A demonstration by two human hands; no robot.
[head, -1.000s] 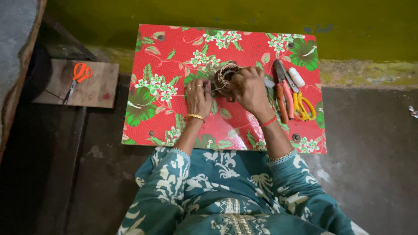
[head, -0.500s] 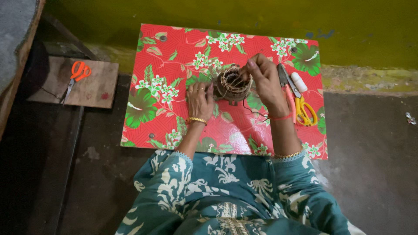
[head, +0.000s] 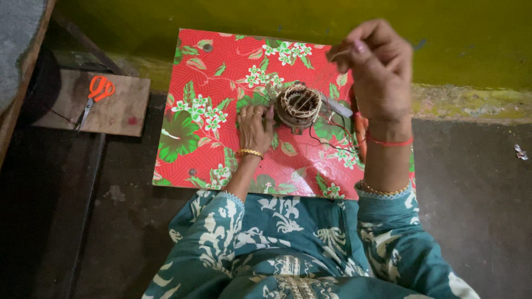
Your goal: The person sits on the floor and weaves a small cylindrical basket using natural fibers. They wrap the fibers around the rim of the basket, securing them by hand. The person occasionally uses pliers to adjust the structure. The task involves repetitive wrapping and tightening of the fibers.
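Left hand (head: pixel 254 128) at frame centre, fingers flat against wire coil (head: pixel 298 106), right hand (head: pixel 377 66) raised upper right, fingertips pinched on thin wire, flowered red board (head: pixel 221 83) beneath.

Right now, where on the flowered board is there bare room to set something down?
Free: the flowered board's left half, from its left edge to the left hand, and the top strip above the wound coil. Crowded: the right side, with the coil, its loose wires and the raised right hand.

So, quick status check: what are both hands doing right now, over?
Left hand flat beside wound coil, steadying it. Right hand raised, pinching thin wire. Orange scissors off on wooden board, nothing blocking.
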